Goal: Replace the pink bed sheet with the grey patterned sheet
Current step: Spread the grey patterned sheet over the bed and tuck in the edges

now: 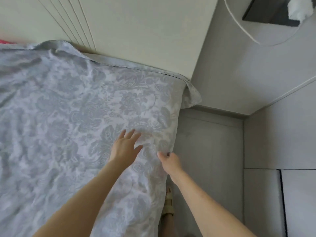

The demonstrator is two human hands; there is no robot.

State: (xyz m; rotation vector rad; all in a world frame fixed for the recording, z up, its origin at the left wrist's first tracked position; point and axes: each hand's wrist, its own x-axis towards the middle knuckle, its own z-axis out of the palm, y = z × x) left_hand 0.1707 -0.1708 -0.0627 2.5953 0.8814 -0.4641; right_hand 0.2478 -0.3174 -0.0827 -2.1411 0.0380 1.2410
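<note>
Grey cloth fills most of the view: the grey patterned sheet [77,108] is spread over nearly the whole bed. It is wrinkled toward the left and flatter near the head corner, where a loose flap of it sticks out past the mattress over the floor [210,142]. Its top edge lies against the cream headboard [136,31], bunched into a fold at the left. Pale grey floor runs along the right side of the bed. At the upper right is a round white tabletop [266,35] carrying a dark tissue box [266,12]. Only a thin strip of the pink sheet [6,42] shows, at the far left edge between the grey sheet and the headboard. A sandalled foot [168,204] stands on the floor tight beside the bed.

Both bare forearms reach forward from the bottom of the view. The left hand [125,147] lies palm-down on the sheet near the bed's right side, fingers straight and spread, its grip slack and holding nothing. The right hand [169,160] is at the mattress edge just beside it, its grip pinching the sheet's side between thumb and curled fingers.
</note>
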